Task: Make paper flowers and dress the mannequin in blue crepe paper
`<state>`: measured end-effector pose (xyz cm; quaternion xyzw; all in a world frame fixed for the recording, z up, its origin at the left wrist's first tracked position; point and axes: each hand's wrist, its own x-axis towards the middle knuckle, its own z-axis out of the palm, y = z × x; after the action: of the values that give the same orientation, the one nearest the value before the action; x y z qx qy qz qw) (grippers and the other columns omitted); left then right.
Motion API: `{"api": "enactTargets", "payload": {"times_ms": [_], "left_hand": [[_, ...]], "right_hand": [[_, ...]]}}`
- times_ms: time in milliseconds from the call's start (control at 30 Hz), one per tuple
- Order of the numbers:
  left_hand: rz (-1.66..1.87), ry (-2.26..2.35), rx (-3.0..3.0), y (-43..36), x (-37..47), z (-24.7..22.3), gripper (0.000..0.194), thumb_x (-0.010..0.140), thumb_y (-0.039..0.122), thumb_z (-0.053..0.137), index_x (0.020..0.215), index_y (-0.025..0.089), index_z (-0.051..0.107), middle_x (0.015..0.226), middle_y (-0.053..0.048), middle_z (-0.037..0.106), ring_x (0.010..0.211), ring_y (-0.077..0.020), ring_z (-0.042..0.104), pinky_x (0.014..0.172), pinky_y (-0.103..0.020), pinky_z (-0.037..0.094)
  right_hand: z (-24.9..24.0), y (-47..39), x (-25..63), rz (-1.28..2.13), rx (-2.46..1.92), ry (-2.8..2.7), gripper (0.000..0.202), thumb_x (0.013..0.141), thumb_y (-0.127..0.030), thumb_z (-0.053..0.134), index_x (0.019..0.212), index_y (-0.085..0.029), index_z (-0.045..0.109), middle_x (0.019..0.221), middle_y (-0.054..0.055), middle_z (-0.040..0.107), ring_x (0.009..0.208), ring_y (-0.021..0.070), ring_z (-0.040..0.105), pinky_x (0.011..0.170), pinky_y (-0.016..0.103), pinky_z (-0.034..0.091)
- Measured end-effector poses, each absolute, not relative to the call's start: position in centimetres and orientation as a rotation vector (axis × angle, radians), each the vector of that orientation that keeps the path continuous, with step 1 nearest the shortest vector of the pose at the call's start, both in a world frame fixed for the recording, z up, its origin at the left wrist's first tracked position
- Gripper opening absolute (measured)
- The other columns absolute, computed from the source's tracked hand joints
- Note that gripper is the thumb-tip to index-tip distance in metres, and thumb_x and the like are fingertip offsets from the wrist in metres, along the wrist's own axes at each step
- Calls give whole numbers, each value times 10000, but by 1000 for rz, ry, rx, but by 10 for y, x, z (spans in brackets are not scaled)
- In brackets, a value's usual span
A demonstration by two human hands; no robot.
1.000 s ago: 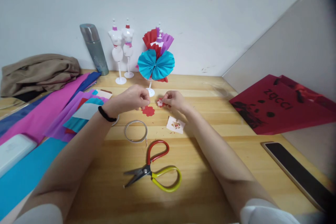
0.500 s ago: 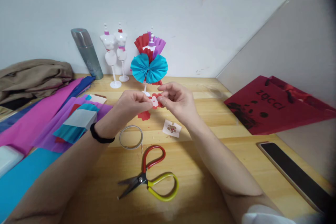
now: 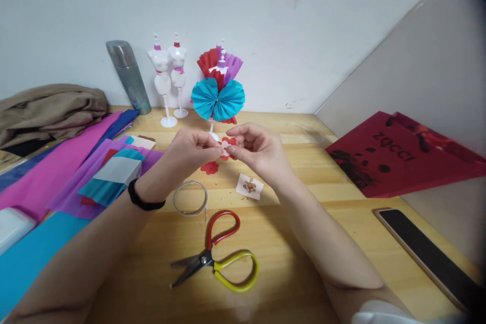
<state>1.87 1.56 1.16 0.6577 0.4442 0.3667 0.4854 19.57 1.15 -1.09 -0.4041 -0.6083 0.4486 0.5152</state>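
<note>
Head view: left grip point(image 3: 194, 151) and right grip point(image 3: 261, 153) are clamping a layered paper flower point(image 3: 229, 141) between them, seemingly aligning its layers; any shift is calling for even pressure.

The left arm point(image 3: 94, 248) and right arm point(image 3: 322, 228) reach in from the bottom corners and lean toward each other. The left hand point(image 3: 195, 148) pinches with its thumb and pointer finger. The right hand point(image 3: 261, 152) points its thumb toward the left hand, with its fingers bent above.
</note>
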Motion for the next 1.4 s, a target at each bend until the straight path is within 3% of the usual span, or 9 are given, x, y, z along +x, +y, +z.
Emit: {"api": "enactTargets", "payload": {"times_ms": [400, 933, 1200, 1400], "left_hand": [[876, 1077, 1682, 13, 17, 14, 144, 672, 252, 677, 570, 157, 638, 562, -17, 645, 543, -120, 580, 502, -214, 430], [855, 1289, 1743, 10, 20, 16, 151, 631, 234, 618, 511, 145, 642, 526, -25, 617, 510, -112, 479, 493, -234, 353], [887, 1299, 1801, 7, 24, 16, 177, 635, 256, 584, 499, 148, 618, 467, 1, 506, 493, -98, 402, 456, -228, 279], [908, 1241, 1809, 7, 23, 13, 203, 645, 303, 575, 540, 145, 646, 540, -45, 594, 548, -128, 464, 496, -245, 355]], "right_hand": [[-6, 11, 197, 1072, -1010, -1463, 242, 672, -259, 750, 880, -186, 652, 671, -17, 620, 583, 117, 564, 523, 251, 419], [-10, 10, 193, 1044, -951, -1480, 194, 702, -231, 733, 873, -189, 651, 683, -23, 627, 580, 104, 569, 561, 268, 465], [-12, 7, 190, 1007, -957, -1496, 177, 718, -247, 733, 870, -191, 662, 671, -24, 619, 590, 114, 586, 576, 281, 495], [-12, 6, 190, 1011, -961, -1503, 182, 726, -257, 740, 879, -196, 664, 676, -22, 624, 605, 127, 612, 581, 289, 521]]}}
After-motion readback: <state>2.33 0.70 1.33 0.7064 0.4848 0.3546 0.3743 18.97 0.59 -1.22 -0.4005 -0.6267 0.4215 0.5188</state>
